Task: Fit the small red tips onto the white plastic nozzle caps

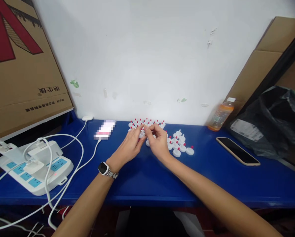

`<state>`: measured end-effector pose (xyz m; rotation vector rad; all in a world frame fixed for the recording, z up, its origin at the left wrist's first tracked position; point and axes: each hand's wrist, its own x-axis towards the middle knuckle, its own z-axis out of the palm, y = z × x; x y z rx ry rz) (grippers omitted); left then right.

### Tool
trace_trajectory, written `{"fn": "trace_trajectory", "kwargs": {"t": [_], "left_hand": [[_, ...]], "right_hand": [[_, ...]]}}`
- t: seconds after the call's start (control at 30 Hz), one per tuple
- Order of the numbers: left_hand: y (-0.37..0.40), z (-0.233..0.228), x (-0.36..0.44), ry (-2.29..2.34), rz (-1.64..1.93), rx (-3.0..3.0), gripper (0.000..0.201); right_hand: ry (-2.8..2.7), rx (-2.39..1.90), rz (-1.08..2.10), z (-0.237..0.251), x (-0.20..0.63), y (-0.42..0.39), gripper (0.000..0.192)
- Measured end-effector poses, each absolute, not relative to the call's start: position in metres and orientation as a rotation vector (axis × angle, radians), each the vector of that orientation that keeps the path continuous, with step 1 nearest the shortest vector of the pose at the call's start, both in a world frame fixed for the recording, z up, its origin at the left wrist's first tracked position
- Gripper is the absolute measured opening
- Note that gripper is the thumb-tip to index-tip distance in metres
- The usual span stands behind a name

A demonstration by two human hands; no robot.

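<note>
My left hand (129, 144), with a watch on its wrist, is closed on a white nozzle cap (142, 134) that shows between thumb and fingers. Close against it, my right hand (159, 142) is pinched at the cap's upper end; whatever lies between its fingertips is too small to make out. Behind both hands stand several white nozzle caps with red tips (140, 122). More red-tipped caps (176, 152) lie just right of my right hand. Among these, a few white caps without red tips (178, 134) show bare spouts. My hands hide part of the group.
On the blue table (147, 184), a white power strip (63, 164) with looping cables stands left. A blurred-out phone (105, 129) on a cable lies nearer. At right are an orange drink bottle (220, 115), a dark-screened phone (237, 151) and a black plastic bag (273, 112).
</note>
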<state>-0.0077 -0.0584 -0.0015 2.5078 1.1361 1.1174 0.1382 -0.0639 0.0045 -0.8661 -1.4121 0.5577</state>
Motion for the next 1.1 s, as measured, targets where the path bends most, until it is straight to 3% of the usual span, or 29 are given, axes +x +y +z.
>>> {"fn": "trace_trajectory", "kwargs": {"t": [0.2,0.33,0.5,0.63,0.73,0.87,1.1], "left_hand": [[-0.061,0.000,-0.008,1.104,1.077,2.557,0.049],[-0.059,0.006,-0.011,1.189,1.096,2.501,0.062],[-0.048,0.014,-0.026,1.275,1.390,2.203,0.043],[-0.044,0.013,-0.028,1.305,1.357,2.239,0.038],[-0.044,0.014,-0.024,1.316,1.321,2.285,0.035],[-0.040,0.024,-0.007,1.280,1.265,2.400,0.028],[-0.019,0.035,0.063,1.043,0.971,2.664,0.024]], "right_hand": [[-1.445,-0.838,0.616,0.006,0.142,-0.058,0.029],[-1.534,-0.868,0.575,0.008,0.161,-0.053,0.021],[-2.048,-1.012,0.381,0.002,0.185,-0.057,0.005],[-2.334,-1.063,0.166,-0.006,0.185,-0.053,0.009],[-2.326,-1.149,-0.004,-0.005,0.184,-0.048,0.006],[-2.199,-1.213,0.005,0.005,0.200,-0.047,0.009],[-1.949,-1.565,-0.069,0.021,0.280,-0.033,0.013]]}}
